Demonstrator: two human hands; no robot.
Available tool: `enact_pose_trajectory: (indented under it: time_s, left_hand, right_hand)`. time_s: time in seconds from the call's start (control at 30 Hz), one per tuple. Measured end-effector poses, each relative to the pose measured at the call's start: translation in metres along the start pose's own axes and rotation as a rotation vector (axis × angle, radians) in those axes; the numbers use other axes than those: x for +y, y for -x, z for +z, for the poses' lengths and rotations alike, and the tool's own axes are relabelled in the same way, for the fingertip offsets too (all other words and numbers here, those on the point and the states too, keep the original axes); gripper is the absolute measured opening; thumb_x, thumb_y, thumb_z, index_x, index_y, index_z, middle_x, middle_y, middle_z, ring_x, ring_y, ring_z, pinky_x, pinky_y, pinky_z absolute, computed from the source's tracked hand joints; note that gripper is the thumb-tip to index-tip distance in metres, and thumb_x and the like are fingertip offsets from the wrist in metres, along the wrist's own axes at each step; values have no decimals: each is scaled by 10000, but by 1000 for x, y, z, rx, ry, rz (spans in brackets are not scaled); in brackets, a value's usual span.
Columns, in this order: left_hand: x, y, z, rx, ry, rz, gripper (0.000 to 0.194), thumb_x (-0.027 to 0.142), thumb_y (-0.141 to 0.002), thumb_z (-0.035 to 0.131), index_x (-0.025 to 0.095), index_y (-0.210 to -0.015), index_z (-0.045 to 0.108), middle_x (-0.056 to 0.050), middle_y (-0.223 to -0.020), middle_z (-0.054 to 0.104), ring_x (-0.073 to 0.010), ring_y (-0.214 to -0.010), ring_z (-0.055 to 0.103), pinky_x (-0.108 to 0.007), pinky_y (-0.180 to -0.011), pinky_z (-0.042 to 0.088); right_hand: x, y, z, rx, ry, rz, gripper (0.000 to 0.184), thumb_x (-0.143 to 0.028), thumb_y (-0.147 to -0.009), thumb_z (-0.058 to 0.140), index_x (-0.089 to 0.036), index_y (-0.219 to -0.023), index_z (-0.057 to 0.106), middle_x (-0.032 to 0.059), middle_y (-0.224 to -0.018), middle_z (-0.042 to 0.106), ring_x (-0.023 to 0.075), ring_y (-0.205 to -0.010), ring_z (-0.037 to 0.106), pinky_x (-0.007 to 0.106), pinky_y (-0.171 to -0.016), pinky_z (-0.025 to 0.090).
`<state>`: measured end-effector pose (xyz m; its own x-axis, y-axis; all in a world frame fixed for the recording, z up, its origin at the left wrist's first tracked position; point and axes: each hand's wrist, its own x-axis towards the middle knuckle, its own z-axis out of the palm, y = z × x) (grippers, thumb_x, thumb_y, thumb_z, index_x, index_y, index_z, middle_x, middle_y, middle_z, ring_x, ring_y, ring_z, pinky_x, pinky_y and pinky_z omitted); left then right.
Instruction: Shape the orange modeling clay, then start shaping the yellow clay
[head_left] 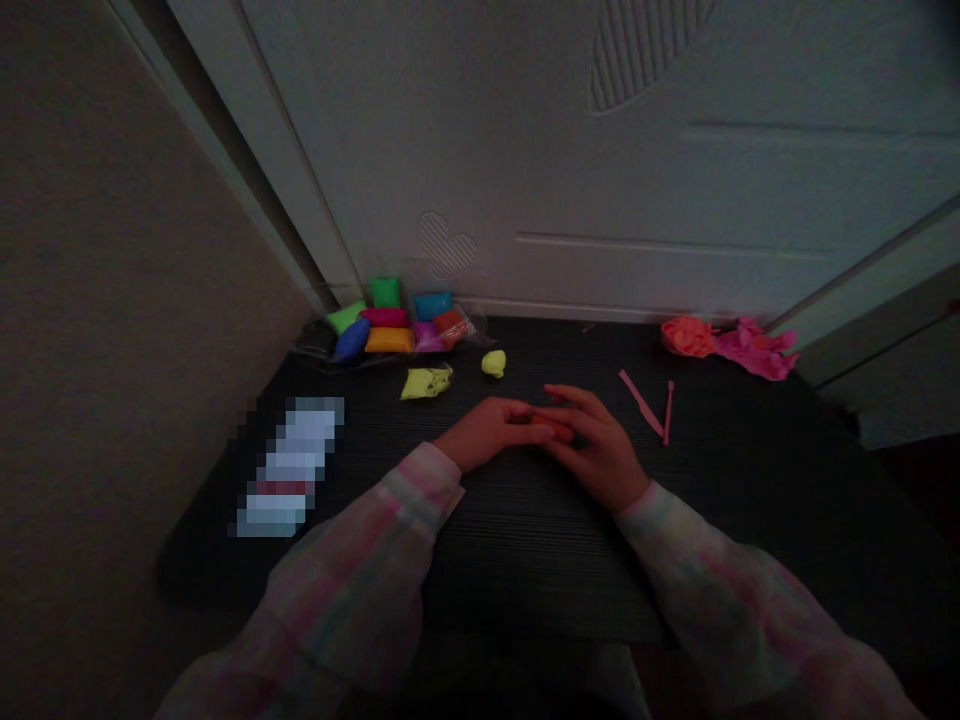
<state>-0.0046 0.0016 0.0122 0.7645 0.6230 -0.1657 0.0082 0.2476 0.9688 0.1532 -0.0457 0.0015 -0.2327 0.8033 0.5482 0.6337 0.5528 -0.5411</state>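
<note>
Between my two hands is a lump of orange-red modelling clay (552, 427), partly covered by the fingers. My left hand (486, 433) pinches it from the left, thumb in front. From the right, my right hand (596, 448) curls over it, the upper fingers reaching past the clay. Just beyond my left hand lie a small yellow clay piece (493, 363) and a yellow clay packet (426, 381) with a crumpled end. To the right of my right hand are a pink plastic clay knife (642, 404) and a thin pink stick tool (668, 413).
Several colored clay packets in a clear bag (388, 340) lie at the table's back left. A pixelated bright screen (291, 467) is at left. Crumpled orange (688, 337) and pink (756, 350) pieces sit at the back right. A white panel (637, 180) rises behind the dark table (540, 560).
</note>
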Motion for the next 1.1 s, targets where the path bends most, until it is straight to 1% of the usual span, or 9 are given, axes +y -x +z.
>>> enact_pose_trajectory:
  time_s: [0.1, 0.33, 0.5, 0.6, 0.73, 0.87, 0.97, 1.1]
  left_hand:
    - [0, 0, 0, -3, 12, -12, 231, 240, -675, 589, 167, -887, 640, -13, -861, 660, -121, -829, 566, -276, -843, 365]
    - [-2, -1, -2, -10, 12, -5, 245, 258, -669, 596, 152, -886, 639, -25, -831, 663, -138, -861, 563, -289, -852, 359]
    - [-3, -1, -1, 10, 43, 9, 249, 258, -661, 601, 145, -880, 641, -34, -848, 660, -132, -832, 567, -292, -853, 359]
    - [-3, -1, 1, 29, 73, 4, 250, 252, -652, 609, 132, -869, 638, -47, -858, 658, -135, -820, 568, -301, -841, 369]
    - [-3, -1, 1, 33, 102, -1, 246, 247, -653, 611, 133, -870, 631, -49, -863, 654, -124, -810, 562, -284, -815, 378]
    - [-2, -1, 0, 30, 63, -12, 250, 226, -622, 637, 136, -855, 631, -37, -847, 652, -121, -798, 557, -281, -800, 380]
    - [-1, -1, 1, 11, 34, -28, 231, 217, -634, 626, 141, -852, 636, -27, -814, 653, -122, -799, 556, -280, -794, 382]
    - [0, 0, 2, -16, 13, -8, 205, 214, -641, 623, 153, -836, 646, -10, -789, 652, -108, -790, 554, -265, -799, 376]
  right_hand:
    - [0, 0, 0, -17, -14, 11, 280, -248, -708, 583, -224, -987, 565, 83, -1115, 504, 194, -975, 505, 388, -829, 455]
    - [0, 0, -1, 10, 17, -14, 210, -236, -713, 576, -239, -923, 588, 67, -1088, 527, 201, -995, 497, 402, -821, 455]
    - [-1, -1, -1, 7, -7, 5, 277, -255, -719, 573, -238, -994, 560, 76, -1116, 509, 193, -975, 507, 398, -822, 456]
    - [-1, 0, -2, 12, -8, 7, 242, -250, -720, 572, -237, -962, 575, 73, -1104, 515, 195, -985, 502, 397, -825, 452]
    - [1, 0, -3, 10, -2, 0, 218, -242, -723, 566, -248, -940, 584, 66, -1092, 520, 200, -988, 498, 410, -823, 448]
    - [0, 0, -1, -6, -8, -3, 248, -235, -723, 560, -254, -970, 572, 67, -1109, 510, 201, -983, 498, 417, -820, 450]
    - [-1, 0, 0, -25, 2, -15, 282, -230, -716, 566, -253, -997, 562, 74, -1125, 499, 207, -1013, 481, 421, -834, 443]
    - [-2, 0, 1, -12, 3, -26, 250, -207, -713, 566, -248, -958, 585, 73, -1120, 503, 203, -1003, 481, 401, -800, 460]
